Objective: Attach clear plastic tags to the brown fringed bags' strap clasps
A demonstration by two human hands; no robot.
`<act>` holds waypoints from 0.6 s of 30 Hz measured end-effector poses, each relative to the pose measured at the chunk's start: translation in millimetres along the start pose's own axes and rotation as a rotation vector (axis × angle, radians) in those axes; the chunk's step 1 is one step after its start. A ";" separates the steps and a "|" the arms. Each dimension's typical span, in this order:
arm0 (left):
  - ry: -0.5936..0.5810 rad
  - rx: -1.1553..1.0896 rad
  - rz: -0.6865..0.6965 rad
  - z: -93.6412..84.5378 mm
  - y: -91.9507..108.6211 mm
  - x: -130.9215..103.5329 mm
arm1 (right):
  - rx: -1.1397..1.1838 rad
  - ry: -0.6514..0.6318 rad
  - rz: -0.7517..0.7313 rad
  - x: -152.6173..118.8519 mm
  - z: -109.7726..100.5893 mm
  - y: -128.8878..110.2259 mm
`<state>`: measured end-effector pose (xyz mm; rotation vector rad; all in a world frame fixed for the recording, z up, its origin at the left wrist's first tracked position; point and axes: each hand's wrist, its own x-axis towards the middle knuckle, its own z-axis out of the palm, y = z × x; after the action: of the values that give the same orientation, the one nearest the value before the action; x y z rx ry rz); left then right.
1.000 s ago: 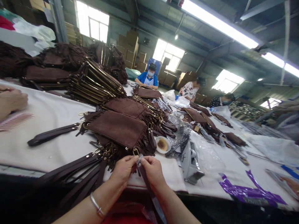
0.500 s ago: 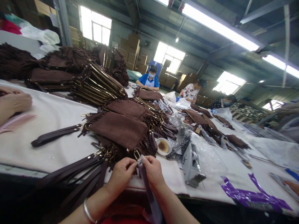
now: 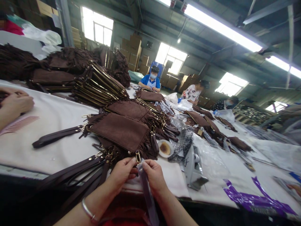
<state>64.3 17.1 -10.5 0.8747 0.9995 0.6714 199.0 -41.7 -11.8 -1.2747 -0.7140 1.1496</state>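
A brown fringed suede pouch (image 3: 121,130) lies on a pile of similar pouches at the table's front edge. Below it, a gold clasp (image 3: 138,157) joins it to a strap wrapped in clear plastic (image 3: 148,196), which hangs down over the edge. My right hand (image 3: 154,175) pinches the top of this wrapped strap just under the clasp. Close by on the left, my left hand (image 3: 123,173) has its fingers pressed together beside the clasp; whatever lies between its fingertips is too small to make out.
Dark straps (image 3: 94,160) spread over the edge at left. A tape dispenser (image 3: 194,168), a small round dish (image 3: 165,148) and purple packaging (image 3: 256,197) lie to the right. Another person's hands (image 3: 17,103) are at far left near a pink comb (image 3: 22,123).
My left hand has shifted slightly left, away from the strap's top. The clasp now stands more upright and shows more clearly. The view has moved a little.
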 end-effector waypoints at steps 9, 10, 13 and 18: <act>0.032 -0.234 0.073 5.8 2.5 14.2 | -0.048 -0.059 -0.093 0.9 -9.2 -1.9; 0.044 -0.215 0.085 5.7 1.5 14.7 | -0.075 -0.058 -0.105 2.7 -10.7 -3.3; 0.063 -0.158 0.110 4.6 -0.5 15.9 | -0.227 -0.067 -0.119 9.7 -12.1 -11.1; 0.063 -0.113 0.110 1.4 -1.3 17.2 | -0.511 -0.046 -0.157 19.4 -4.7 -22.8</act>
<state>72.6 29.9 -18.5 0.8174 0.9651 0.8451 215.2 -23.1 5.7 -1.5824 -1.1720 0.8977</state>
